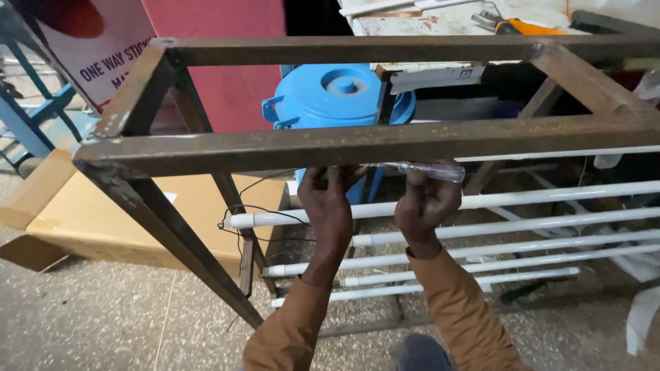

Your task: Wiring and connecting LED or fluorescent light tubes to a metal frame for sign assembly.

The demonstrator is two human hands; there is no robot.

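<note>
A rusty steel frame [289, 148] made of angle bars stands in front of me. Both my hands reach up under its near top bar. My right hand [425, 205] grips a screwdriver with a clear handle [433, 170] held just beneath the bar. My left hand [328, 199] has its fingers curled up against the underside of the same bar, beside the tool's tip. A thin black wire [256, 208] hangs from near my left hand. Brown sleeves cover both forearms.
Several white tube lamps [522, 227] lie in rows inside the frame's lower part. A blue plastic drum [337, 93] stands behind. A flattened cardboard box [103, 213] lies on the speckled floor at left. A workbench with an orange-handled tool [526, 27] is at the top right.
</note>
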